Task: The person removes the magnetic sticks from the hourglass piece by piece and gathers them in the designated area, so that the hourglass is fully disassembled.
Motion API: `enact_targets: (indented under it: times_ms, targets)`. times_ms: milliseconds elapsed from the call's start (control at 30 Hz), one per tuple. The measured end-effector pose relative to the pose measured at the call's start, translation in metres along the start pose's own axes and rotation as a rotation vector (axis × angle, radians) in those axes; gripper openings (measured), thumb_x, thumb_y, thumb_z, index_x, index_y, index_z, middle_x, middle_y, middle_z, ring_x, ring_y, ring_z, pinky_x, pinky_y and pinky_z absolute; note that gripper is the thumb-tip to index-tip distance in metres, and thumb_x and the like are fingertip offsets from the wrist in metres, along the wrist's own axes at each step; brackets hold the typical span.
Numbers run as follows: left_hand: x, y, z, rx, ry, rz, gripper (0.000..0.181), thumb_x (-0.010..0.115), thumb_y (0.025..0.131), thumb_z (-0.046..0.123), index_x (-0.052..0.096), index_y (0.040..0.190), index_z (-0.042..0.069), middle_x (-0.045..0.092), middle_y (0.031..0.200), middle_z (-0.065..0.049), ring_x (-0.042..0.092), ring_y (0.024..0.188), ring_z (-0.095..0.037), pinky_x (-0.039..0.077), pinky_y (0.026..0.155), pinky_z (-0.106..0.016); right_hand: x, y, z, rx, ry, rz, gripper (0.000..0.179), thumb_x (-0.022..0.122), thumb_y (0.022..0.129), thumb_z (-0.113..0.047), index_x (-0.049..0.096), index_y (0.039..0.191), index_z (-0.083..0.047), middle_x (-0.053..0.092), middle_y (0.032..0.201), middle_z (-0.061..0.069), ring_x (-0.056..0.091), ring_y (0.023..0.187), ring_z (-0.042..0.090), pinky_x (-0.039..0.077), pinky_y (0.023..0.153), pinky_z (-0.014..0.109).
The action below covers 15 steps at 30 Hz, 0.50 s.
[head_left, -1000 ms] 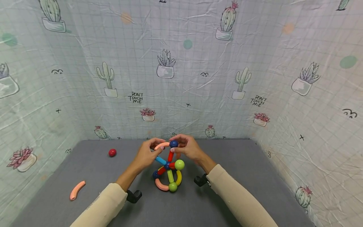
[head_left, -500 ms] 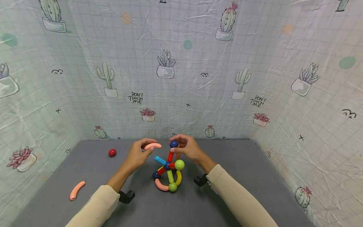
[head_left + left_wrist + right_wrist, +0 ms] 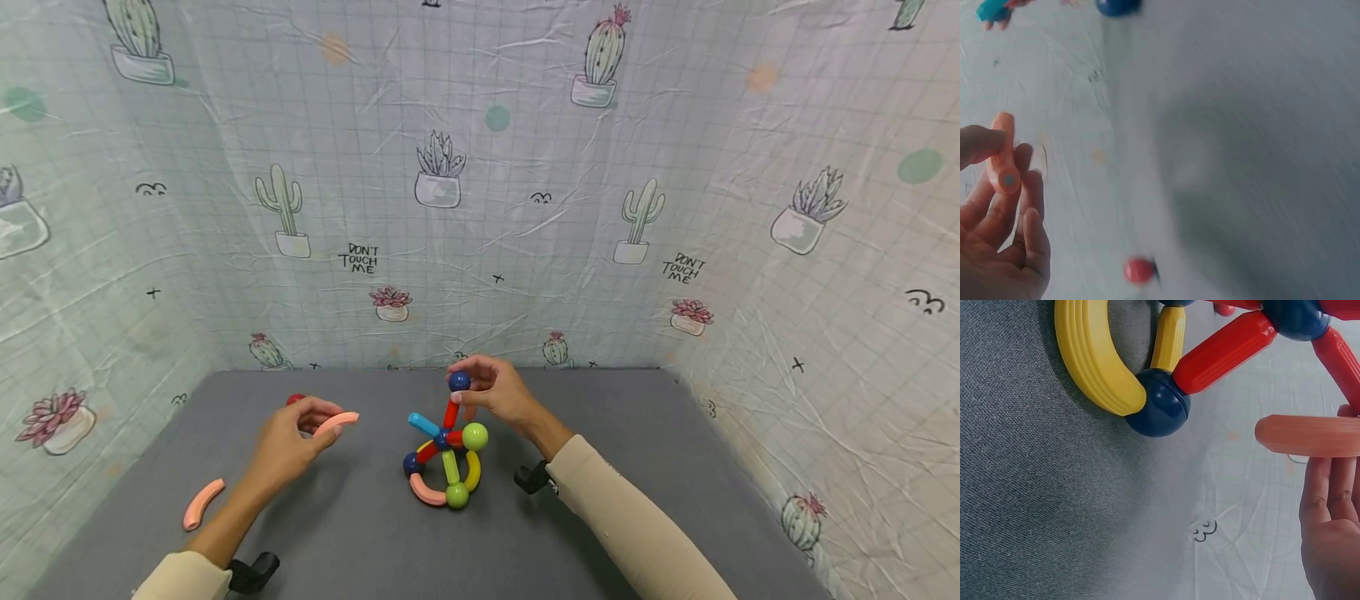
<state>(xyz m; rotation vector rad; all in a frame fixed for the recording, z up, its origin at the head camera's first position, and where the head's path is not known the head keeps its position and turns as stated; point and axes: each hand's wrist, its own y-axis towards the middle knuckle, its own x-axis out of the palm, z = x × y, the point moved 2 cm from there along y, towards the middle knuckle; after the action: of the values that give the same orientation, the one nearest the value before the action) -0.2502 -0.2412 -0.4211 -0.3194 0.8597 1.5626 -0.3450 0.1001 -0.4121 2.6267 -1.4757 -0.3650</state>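
Note:
In the head view my left hand (image 3: 288, 440) pinches a curved peach rod (image 3: 337, 422) between thumb and fingers, left of a magnetic ball-and-rod model (image 3: 450, 467). The same rod (image 3: 1002, 156) appears in the left wrist view, its hollow-looking end towards the camera. My right hand (image 3: 504, 395) holds the model's top, around the dark blue ball (image 3: 460, 381) on an upright red rod (image 3: 452, 412). Another curved peach rod (image 3: 1310, 436) runs past the right fingers in the right wrist view. A light blue rod (image 3: 424, 423) sticks out from the model's middle with its outer end free.
A red ball (image 3: 296, 399) lies behind the left hand, partly hidden by it. A loose curved peach rod (image 3: 202, 504) lies at the left on the grey table (image 3: 600, 433). A cactus-print sheet (image 3: 487, 250) hangs around the back and sides.
My left hand has drawn the curved peach rod away from the top blue ball, moving left and lower until it overlaps the red ball. The right hand and the model have stayed in place.

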Motion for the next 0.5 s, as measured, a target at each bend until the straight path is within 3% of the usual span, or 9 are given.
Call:
enact_targets:
  times_ms: [100, 267, 333, 500]
  targets:
    - [-0.014, -0.014, -0.011, -0.029, 0.092, -0.036, 0.02, 0.082, 0.096, 0.026, 0.076, 0.113, 0.018, 0.078, 0.1, 0.002, 0.068, 0.086, -0.006, 0.053, 0.073, -0.027, 0.001, 0.0, -0.001, -0.002, -0.007, 0.009, 0.046, 0.079, 0.096, -0.008, 0.064, 0.139, -0.002, 0.074, 0.13, 0.011, 0.071, 0.083, 0.027, 0.064, 0.072, 0.039]
    - [-0.029, -0.033, -0.029, -0.096, 0.183, -0.078, 0.029, 0.082, 0.094, 0.044, 0.076, 0.105, 0.018, 0.075, 0.094, 0.004, 0.064, 0.078, 0.0, 0.05, 0.068, -0.025, 0.002, 0.0, -0.001, -0.008, -0.012, 0.024, 0.041, 0.08, 0.095, -0.009, 0.067, 0.134, -0.007, 0.076, 0.124, 0.009, 0.069, 0.092, 0.047, 0.064, 0.074, 0.046]
    - [-0.034, -0.039, -0.036, -0.111, 0.213, -0.069, 0.035, 0.082, 0.091, 0.051, 0.076, 0.103, 0.018, 0.076, 0.094, 0.004, 0.065, 0.077, -0.002, 0.05, 0.067, -0.025, 0.002, 0.0, -0.001, -0.015, -0.015, 0.018, 0.039, 0.08, 0.096, -0.008, 0.068, 0.133, -0.007, 0.077, 0.116, 0.009, 0.067, 0.088, 0.051, 0.064, 0.076, 0.055]
    - [-0.043, -0.052, -0.049, -0.1, 0.288, -0.042, 0.035, 0.084, 0.089, 0.051, 0.076, 0.099, 0.019, 0.08, 0.097, 0.0, 0.073, 0.086, -0.016, 0.049, 0.066, -0.028, 0.004, 0.0, 0.002, -0.025, -0.046, 0.001, 0.041, 0.079, 0.096, -0.009, 0.068, 0.136, -0.01, 0.076, 0.102, 0.008, 0.071, 0.077, 0.044, 0.057, 0.084, 0.071]
